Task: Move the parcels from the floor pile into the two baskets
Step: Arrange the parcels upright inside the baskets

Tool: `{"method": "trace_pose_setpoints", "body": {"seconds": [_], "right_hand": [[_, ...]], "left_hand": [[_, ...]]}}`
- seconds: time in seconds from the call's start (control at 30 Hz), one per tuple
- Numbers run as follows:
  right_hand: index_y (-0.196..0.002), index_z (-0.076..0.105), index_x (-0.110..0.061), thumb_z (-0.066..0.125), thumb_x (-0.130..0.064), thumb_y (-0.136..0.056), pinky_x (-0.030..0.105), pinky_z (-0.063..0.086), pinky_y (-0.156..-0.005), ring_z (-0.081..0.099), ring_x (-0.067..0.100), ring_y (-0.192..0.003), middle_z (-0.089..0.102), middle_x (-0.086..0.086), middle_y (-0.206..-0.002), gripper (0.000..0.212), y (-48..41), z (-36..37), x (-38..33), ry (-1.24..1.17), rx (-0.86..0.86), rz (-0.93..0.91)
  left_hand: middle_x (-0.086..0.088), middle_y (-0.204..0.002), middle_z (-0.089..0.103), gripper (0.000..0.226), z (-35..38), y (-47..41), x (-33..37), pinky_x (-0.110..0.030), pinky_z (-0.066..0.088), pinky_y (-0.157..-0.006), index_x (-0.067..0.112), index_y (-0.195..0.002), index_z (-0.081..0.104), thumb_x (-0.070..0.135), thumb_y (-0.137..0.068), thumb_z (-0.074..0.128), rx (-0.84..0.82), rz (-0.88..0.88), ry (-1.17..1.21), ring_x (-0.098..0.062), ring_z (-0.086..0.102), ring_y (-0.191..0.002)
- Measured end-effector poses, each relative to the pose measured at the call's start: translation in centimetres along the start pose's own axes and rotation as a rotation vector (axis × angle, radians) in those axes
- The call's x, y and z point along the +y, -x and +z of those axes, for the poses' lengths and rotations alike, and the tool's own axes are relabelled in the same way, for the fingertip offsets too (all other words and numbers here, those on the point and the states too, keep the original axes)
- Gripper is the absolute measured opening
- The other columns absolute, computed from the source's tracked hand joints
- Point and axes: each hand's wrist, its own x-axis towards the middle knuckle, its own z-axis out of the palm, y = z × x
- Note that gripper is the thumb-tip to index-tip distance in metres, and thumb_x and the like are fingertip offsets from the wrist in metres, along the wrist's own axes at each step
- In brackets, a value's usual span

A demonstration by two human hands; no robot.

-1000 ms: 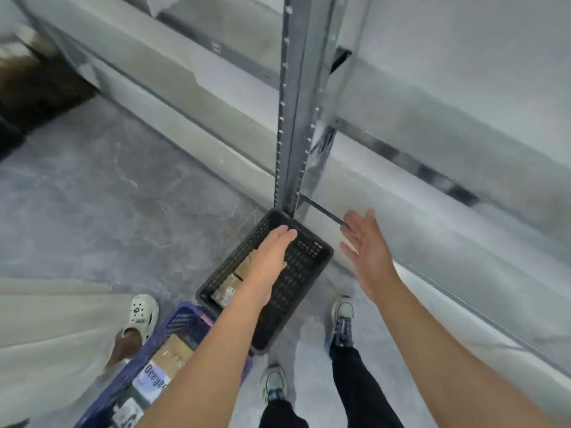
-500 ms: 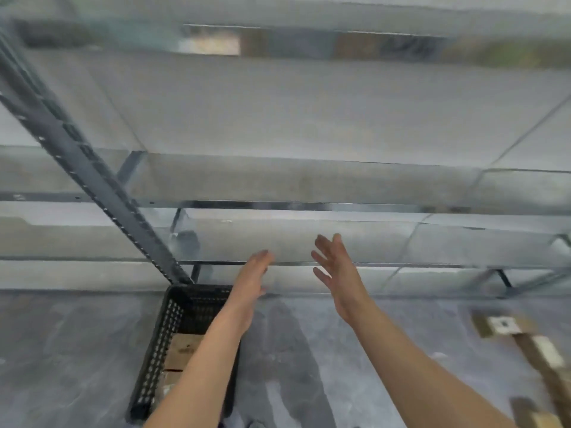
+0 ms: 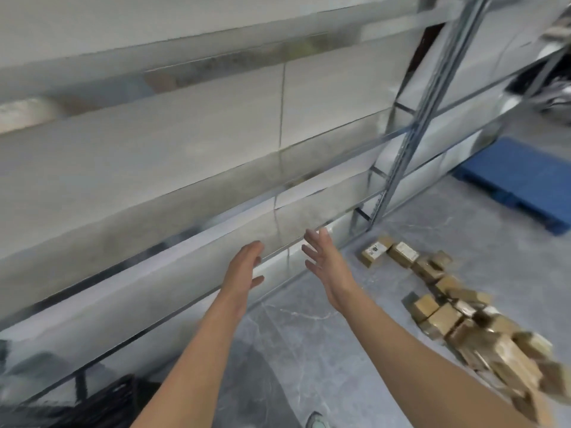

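Observation:
A pile of several brown cardboard parcels [image 3: 457, 316] lies on the grey floor at the right, running toward the lower right corner. My left hand [image 3: 244, 267] and my right hand [image 3: 324, 267] are stretched out in front of me, empty, with straight fingers, well left of the pile. The black basket [image 3: 108, 403] shows only as a dark, blurred corner at the bottom left. The blue basket is out of view.
Grey metal shelving [image 3: 216, 168] fills the left and centre, with an upright post [image 3: 411, 140] at the right. A blue pallet [image 3: 525, 186] lies on the floor at the far right. One of my shoes [image 3: 315, 421] shows at the bottom edge.
My view has swung right, away from the baskets; the parcel pile has come into sight. Both hands stay open and empty, held out ahead.

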Motion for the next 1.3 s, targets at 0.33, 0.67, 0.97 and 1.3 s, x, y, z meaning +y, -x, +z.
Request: {"method": "trace_pose_setpoints", "body": {"seconds": [0.33, 0.67, 0.97, 1.3], "right_hand": [[-0.159, 0.04, -0.023, 0.029, -0.067, -0.104, 0.041, 0.035, -0.122, 0.047, 0.014, -0.143, 0.045, -0.008, -0.16, 0.071, 2.6, -11.5, -0.4, -0.117, 0.303, 0.0], [-0.157, 0.042, -0.024, 0.034, -0.072, -0.097, 0.045, 0.032, -0.124, 0.045, 0.015, -0.145, 0.044, -0.005, -0.161, 0.077, 5.0, -16.1, 0.4, -0.196, 0.627, -0.009], [-0.157, 0.043, -0.023, 0.035, -0.07, -0.099, 0.046, 0.034, -0.123, 0.047, 0.017, -0.143, 0.046, -0.006, -0.159, 0.075, 9.2, -22.1, 3.3, -0.312, 0.883, 0.009], [-0.157, 0.044, -0.023, 0.04, -0.077, -0.09, 0.047, 0.037, -0.121, 0.05, 0.018, -0.141, 0.048, -0.006, -0.158, 0.086, 12.5, -36.3, 7.6, -0.47, 1.025, 0.058]], "left_hand": [[0.007, -0.133, 0.061, 0.023, 13.7, -2.3, -0.5, -0.049, 0.05, -0.108, 0.031, -0.121, 0.066, 0.043, -0.103, 0.057, -0.31, -0.04, -0.171, -0.011, 0.057, -0.125], [0.004, -0.131, 0.065, 0.031, 21.6, -5.2, -2.2, -0.045, 0.053, -0.101, 0.029, -0.122, 0.068, 0.048, -0.099, 0.059, -0.641, -0.079, -0.322, -0.012, 0.059, -0.121], [0.006, -0.141, 0.057, 0.041, 29.0, -4.6, -5.6, -0.048, 0.048, -0.11, 0.028, -0.138, 0.058, 0.049, -0.103, 0.054, -0.856, -0.108, -0.526, -0.013, 0.053, -0.13], [0.003, -0.136, 0.054, 0.018, 43.3, -3.0, -9.4, -0.044, 0.046, -0.109, 0.034, -0.12, 0.055, 0.043, -0.105, 0.052, -0.931, -0.137, -0.742, -0.015, 0.05, -0.13]]}}
